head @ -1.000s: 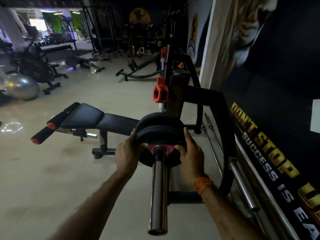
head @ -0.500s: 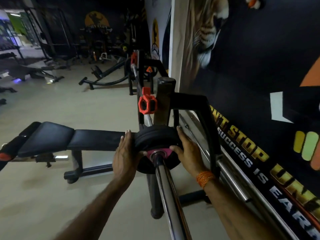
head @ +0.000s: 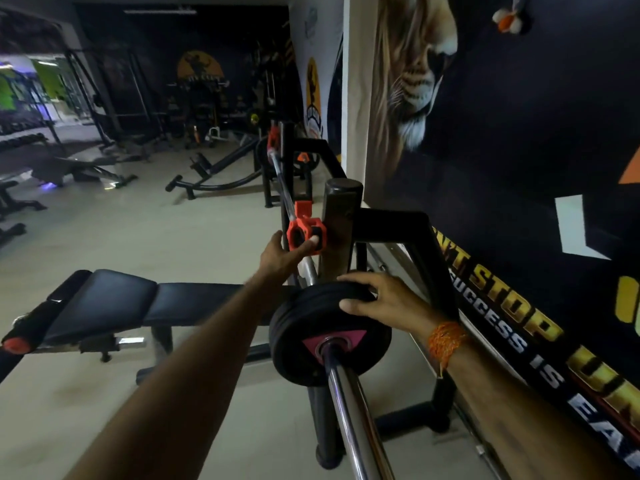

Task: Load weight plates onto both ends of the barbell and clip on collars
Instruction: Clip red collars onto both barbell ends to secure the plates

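Observation:
The chrome barbell (head: 349,410) runs from the bottom of the view away toward the far rack. Black weight plates (head: 304,327) with a pink hub sit on its near sleeve. My right hand (head: 377,299) rests on the plates' upper right rim, fingers curled over the edge. My left hand (head: 282,252) reaches past the plates and grips the red collar (head: 304,233) that sits on the bar beside the black rack post (head: 337,230). A second red collar (head: 272,140) shows at the bar's far end.
A black padded bench (head: 138,303) lies to the left under my left arm. The rack's black frame (head: 415,237) and a mural wall (head: 502,168) close off the right side. Other gym machines (head: 207,168) stand farther back on the beige floor.
My left hand has left the plates' left rim and moved forward onto the red collar. My right hand has stayed on the plates, shifting to the upper rim. The view has swung right.

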Demonstrator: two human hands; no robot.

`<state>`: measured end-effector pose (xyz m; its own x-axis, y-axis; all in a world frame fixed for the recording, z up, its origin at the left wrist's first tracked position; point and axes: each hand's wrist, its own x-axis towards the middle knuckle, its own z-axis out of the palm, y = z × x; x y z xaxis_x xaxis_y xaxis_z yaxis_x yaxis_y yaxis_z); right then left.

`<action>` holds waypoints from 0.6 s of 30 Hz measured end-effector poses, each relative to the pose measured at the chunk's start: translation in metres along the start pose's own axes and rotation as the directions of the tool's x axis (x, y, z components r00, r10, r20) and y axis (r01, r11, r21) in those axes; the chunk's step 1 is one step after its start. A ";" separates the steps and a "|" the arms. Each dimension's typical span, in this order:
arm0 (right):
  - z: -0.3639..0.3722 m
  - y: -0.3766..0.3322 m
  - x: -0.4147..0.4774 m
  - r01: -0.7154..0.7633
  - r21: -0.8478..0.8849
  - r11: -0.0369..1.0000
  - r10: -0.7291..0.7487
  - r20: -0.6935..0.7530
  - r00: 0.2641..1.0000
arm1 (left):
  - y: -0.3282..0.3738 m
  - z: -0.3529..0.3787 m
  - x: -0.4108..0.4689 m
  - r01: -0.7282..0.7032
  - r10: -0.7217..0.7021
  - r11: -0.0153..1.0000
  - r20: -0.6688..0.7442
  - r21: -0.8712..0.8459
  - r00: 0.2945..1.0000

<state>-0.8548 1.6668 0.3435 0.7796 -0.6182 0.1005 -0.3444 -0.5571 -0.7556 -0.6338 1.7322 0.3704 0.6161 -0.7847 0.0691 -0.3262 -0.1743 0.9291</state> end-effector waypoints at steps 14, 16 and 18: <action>-0.007 0.001 0.004 -0.028 -0.008 1.000 0.028 0.028 0.999 | -0.008 -0.002 0.042 0.077 -0.083 0.973 -0.019 -0.218 0.996; -0.007 -0.001 0.005 -0.036 -0.021 0.999 0.037 0.032 0.999 | -0.002 -0.014 0.044 0.051 -0.063 0.965 -0.038 -0.256 0.997; -0.007 -0.003 0.005 -0.044 -0.029 0.999 0.045 0.028 0.999 | 0.006 -0.026 0.038 0.002 -0.011 0.966 -0.031 -0.260 0.999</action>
<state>-0.8531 1.6615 0.3506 0.7776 -0.6269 0.0483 -0.3936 -0.5452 -0.7401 -0.5937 1.7171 0.3876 0.6412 -0.7641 0.0703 -0.1273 -0.0156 0.9917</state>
